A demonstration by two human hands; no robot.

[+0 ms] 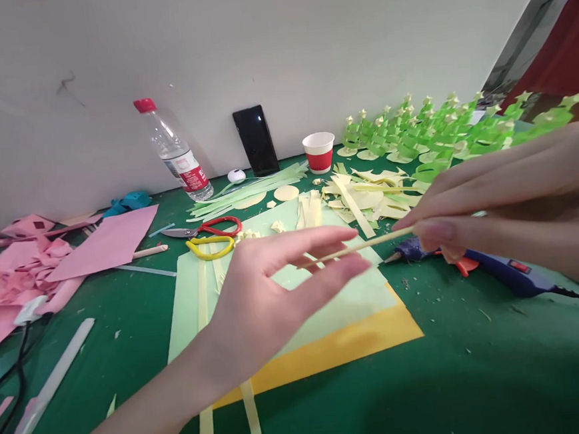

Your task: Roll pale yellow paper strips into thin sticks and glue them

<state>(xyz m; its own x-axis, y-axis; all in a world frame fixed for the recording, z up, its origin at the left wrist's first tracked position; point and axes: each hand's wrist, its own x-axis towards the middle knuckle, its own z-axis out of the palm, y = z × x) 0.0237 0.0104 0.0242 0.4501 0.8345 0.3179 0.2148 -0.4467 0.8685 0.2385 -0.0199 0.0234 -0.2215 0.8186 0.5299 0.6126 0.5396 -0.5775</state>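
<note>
A thin pale stick (386, 237) runs across the middle of the view, its right part pinched between the thumb and fingers of my right hand (509, 206). The stick's left end lies between the thumb and fingers of my left hand (270, 292), which are apart; whether they touch it is unclear. Below the hands are pale green paper sheets (322, 321) over a yellow-orange sheet (379, 337). Pale yellow paper strips (253, 420) hang toward the near side, left of centre.
Scissors (211, 246), a bottle (185, 165), a phone (256, 141) and a paper cup (319, 153) stand or lie behind. Green star-topped paper pieces (413, 127) fill the back right. A blue glue gun (504, 272) lies right; pink paper (106, 243) lies left.
</note>
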